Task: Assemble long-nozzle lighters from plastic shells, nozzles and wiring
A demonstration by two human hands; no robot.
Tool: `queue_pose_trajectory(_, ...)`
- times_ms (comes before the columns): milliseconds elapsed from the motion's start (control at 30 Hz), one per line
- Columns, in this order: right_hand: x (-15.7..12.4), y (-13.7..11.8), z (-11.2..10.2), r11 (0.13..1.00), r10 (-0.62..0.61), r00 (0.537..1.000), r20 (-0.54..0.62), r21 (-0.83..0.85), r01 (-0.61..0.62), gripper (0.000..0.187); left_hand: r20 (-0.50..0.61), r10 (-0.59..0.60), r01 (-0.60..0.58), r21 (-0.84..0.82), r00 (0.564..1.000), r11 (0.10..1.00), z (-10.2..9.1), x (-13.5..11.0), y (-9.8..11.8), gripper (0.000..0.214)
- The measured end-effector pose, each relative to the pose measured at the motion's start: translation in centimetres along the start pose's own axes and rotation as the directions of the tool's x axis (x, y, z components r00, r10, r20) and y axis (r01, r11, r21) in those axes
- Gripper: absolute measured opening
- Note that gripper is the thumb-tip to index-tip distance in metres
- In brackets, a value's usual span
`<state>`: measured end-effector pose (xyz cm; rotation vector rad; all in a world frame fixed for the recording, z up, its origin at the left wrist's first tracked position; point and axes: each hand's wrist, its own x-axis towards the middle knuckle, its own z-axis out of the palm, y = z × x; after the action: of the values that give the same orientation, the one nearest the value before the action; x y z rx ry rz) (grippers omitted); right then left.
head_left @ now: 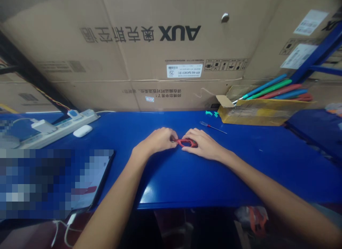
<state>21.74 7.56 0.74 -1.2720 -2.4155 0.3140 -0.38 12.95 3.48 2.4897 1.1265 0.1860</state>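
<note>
Over the middle of the blue table, both hands hold a red-handled hand tool [183,142] with two bowed grips and a gap between them. My left hand [164,137] has its fingers closed round the tool's left end, which they hide. The fingers of my right hand [200,142] curl over the right end of the red grips. Whether it is pliers or scissors, I cannot tell. Just beyond my right hand lies a thin screwdriver [212,127] with a clear handle and a red collar. Small green pieces [212,113] lie farther back.
Back right stands an open cardboard box [253,113] with several coloured handles sticking out. At left are a white power strip [66,126], a white rounded case [82,131] and a partly blurred tablet [93,181]. Large cartons [133,60] wall off the back.
</note>
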Motion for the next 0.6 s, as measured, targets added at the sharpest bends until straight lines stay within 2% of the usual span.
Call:
queue_pose_trajectory(133,0.0,0.0,0.3,0.998,0.018,0.999,-0.048,0.059,-0.015,0.027,0.013,-0.035,0.034,0.053,0.999,0.998,-0.2,0.1,0.6,0.022)
queue_pose_trajectory(233,0.1,-0.4,0.1,0.987,0.049,0.990,-0.131,0.161,-0.028,0.020,0.015,-0.043,0.041,0.082,0.999,0.996,-0.2,0.1,0.6,0.016)
queue_pose_trajectory(333,0.3,-0.8,-0.5,0.975,0.035,0.980,-0.195,0.220,0.008,0.018,0.006,-0.035,0.034,0.096,0.999,0.995,-0.1,0.1,0.5,0.015)
queue_pose_trajectory(467,0.2,-0.1,-2.2,0.983,0.002,0.966,-0.258,0.177,0.045,0.024,0.018,0.011,-0.012,0.068,1.000,0.998,-0.1,0.0,0.3,0.019)
queue_pose_trajectory(533,-0.3,1.4,-3.7,0.996,0.035,0.947,-0.319,0.094,-0.005,0.027,0.035,0.025,-0.027,0.051,0.999,0.998,-0.2,-0.1,0.0,0.022)
queue_pose_trajectory(600,-1.3,3.5,-5.3,0.992,0.108,0.944,-0.311,-0.022,-0.121,0.033,0.052,0.029,-0.031,0.038,0.998,0.999,-0.2,-0.1,-0.3,0.025)
